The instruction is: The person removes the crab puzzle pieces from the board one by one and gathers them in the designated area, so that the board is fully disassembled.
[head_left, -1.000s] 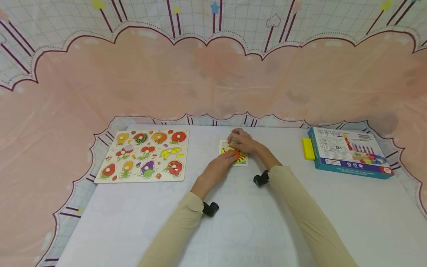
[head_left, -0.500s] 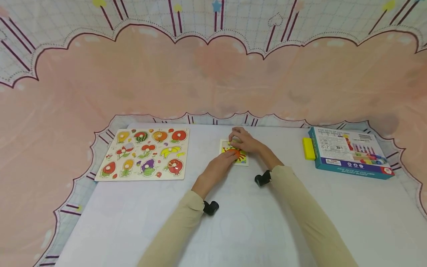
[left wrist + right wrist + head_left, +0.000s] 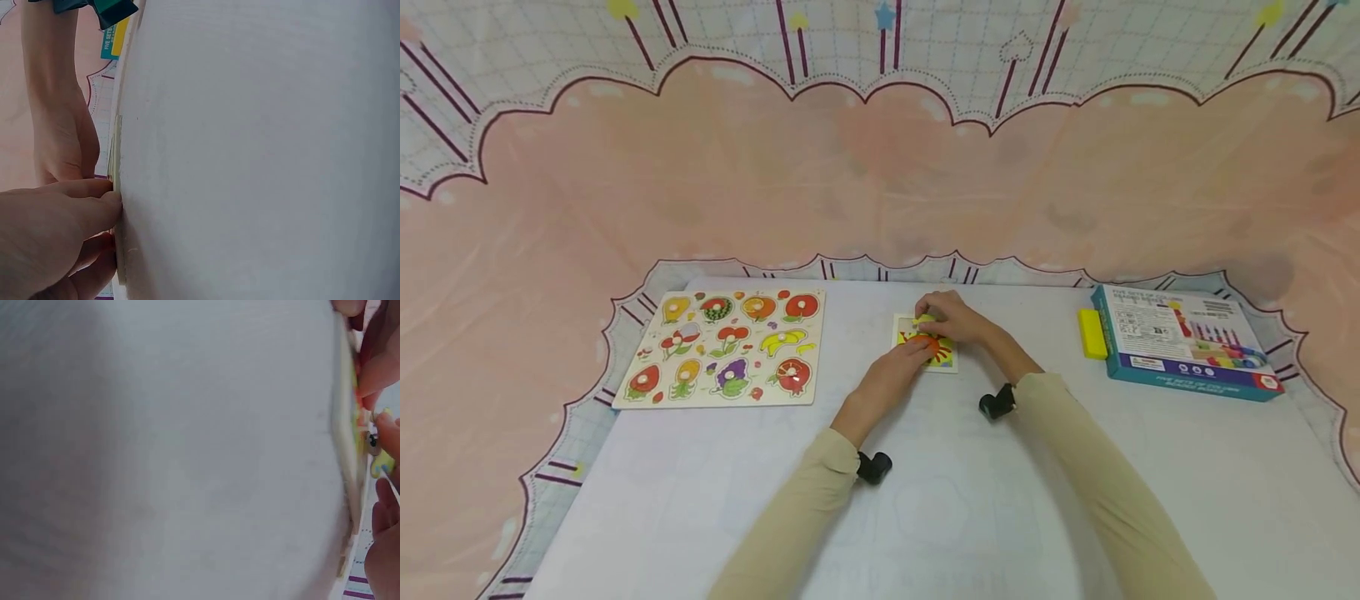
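A small puzzle board (image 3: 950, 367) with a red-orange crab picture (image 3: 939, 350) lies at the back middle of the white table. My left hand (image 3: 891, 377) holds its near left part, fingers over the picture and thumb by the edge. In the left wrist view, the board (image 3: 118, 147) shows only edge-on beside the left hand (image 3: 56, 234). Over the board's far side, my right hand (image 3: 957, 320) pinches a yellow puzzle piece (image 3: 924, 319). The right wrist view shows this yellow piece (image 3: 382, 464), with blue spots, raised off the board and partly hidden by fingers.
A larger fruit puzzle board (image 3: 711, 398) lies at the left. To the right are a teal-edged printed box (image 3: 1187, 342) and a yellow block (image 3: 1092, 334) against its left side. The table (image 3: 925, 508) ends just behind the small board, near a patterned cloth (image 3: 880, 192).
My right hand has shifted slightly right and tilted, and the yellow piece now shows between its fingers. The left hand stays in place on the board.
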{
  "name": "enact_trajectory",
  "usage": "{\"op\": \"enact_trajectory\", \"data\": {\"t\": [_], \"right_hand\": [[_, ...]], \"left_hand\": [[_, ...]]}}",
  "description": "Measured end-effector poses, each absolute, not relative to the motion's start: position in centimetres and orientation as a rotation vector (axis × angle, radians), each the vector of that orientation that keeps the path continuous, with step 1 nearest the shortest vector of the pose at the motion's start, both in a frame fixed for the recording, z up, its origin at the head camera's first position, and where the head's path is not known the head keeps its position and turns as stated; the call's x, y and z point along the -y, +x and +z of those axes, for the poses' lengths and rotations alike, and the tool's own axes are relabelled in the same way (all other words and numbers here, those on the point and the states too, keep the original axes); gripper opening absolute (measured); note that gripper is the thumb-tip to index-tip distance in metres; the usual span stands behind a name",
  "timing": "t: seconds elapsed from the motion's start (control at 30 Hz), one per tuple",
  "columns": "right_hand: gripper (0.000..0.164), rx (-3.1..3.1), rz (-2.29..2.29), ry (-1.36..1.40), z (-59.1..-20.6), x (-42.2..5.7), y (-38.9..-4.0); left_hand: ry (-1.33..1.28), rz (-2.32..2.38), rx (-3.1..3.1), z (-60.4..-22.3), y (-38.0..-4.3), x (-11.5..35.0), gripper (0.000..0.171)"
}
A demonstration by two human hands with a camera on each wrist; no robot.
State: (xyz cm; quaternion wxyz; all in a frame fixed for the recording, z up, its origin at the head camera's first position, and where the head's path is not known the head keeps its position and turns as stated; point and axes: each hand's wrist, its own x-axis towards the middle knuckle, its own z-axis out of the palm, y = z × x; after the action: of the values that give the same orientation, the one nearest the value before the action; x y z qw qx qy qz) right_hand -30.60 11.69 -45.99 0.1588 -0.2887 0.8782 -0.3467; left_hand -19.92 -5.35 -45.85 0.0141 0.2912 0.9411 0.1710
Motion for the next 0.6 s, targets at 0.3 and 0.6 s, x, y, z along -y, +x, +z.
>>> {"op": "enact_trajectory", "data": {"t": [0.3, 0.6], "right_hand": [[0.025, -2.483, -1.205, -0.651, -46.0, -12.4, -30.4], [0.036, -2.459, -1.388, -0.395, -45.2, -15.9, -30.8]], "left_hand": [[0.883, 0.576, -2.923, -45.9, -19.9, 5.3, 0.037], [0.849, 0.574, -2.936, -46.3, -20.0, 5.5, 0.04]]}}
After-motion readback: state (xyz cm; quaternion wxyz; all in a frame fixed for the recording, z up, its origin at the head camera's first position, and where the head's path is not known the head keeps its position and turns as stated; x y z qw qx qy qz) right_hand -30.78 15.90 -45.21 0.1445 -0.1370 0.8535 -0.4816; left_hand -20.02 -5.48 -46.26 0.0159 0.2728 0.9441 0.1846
